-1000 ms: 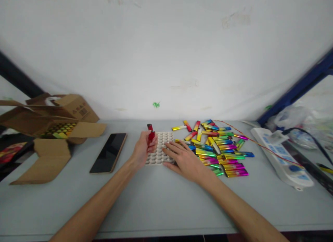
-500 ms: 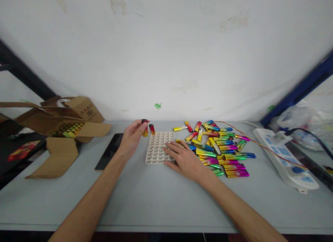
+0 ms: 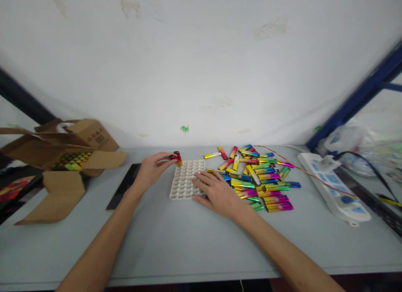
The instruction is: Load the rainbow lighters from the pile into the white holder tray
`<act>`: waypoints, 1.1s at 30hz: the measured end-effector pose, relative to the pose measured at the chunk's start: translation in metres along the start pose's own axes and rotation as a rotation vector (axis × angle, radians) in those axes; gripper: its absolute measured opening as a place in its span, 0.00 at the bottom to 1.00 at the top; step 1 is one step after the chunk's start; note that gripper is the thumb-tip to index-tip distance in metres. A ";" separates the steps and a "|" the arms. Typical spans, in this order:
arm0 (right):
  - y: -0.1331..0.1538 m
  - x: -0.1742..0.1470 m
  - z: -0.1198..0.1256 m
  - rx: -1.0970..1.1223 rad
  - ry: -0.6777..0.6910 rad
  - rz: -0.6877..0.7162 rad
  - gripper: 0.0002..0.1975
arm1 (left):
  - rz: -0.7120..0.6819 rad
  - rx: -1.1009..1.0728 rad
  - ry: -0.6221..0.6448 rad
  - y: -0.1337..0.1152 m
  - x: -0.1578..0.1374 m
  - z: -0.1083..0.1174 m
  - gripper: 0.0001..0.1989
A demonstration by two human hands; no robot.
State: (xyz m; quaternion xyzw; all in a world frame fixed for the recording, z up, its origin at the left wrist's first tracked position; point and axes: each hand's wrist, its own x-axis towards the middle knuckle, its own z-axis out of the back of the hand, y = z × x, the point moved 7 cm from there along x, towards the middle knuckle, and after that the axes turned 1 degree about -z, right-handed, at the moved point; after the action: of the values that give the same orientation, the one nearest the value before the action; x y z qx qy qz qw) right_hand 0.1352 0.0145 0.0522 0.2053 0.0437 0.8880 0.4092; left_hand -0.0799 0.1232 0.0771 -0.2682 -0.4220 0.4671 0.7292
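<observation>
- Taking the tray (image 3: 182, 187) as the clock's centre, twelve is pointing straight away from you.
- The tray is lying on the table (image 3: 176, 242) before you, its rows of pale round holes facing up.
- Your left hand (image 3: 150, 170) is hovering at ten o'clock, thumb and fingertips pinching a lighter (image 3: 173, 157) with a black top, close to the tray's eleven-o'clock corner.
- A second lighter (image 3: 178, 155), red with a black top, is standing at that corner, just beside the pinched one; you cannot be sure whether the two are touching.
- Your right hand (image 3: 220, 195) is lying palm down at four o'clock, fingers spreading over the tray's near right part and gripping nothing.
- The pile (image 3: 264, 177) of shiny, many-coloured lighters is sprawling at three o'clock, its near-left side reaching your right hand.
- The phone (image 3: 121, 189) is lying at nine o'clock, your left forearm covering part of it.
- Beyond the phone, the carton (image 3: 64, 191) is sitting open at nine to ten o'clock, holding rows of small yellow-and-black pieces.
- The power strip (image 3: 333, 187) is resting well apart at three o'clock, a thin wire (image 3: 301, 170) crossing over it.
</observation>
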 end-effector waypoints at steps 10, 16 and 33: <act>0.000 0.003 0.000 -0.024 -0.036 0.029 0.24 | -0.039 0.200 0.147 -0.003 0.016 -0.007 0.26; 0.004 0.008 -0.001 -0.093 -0.047 0.011 0.23 | -0.080 0.303 0.121 -0.003 0.014 -0.013 0.23; 0.008 0.003 0.028 -0.159 -0.186 0.040 0.23 | -0.301 0.425 0.118 -0.093 0.030 -0.073 0.19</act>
State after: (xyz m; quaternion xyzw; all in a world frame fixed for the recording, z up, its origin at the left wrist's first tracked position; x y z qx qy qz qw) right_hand 0.1394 0.0086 0.0809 0.2545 -0.0689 0.8738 0.4087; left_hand 0.0321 0.1115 0.1249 -0.0701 -0.3064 0.4152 0.8537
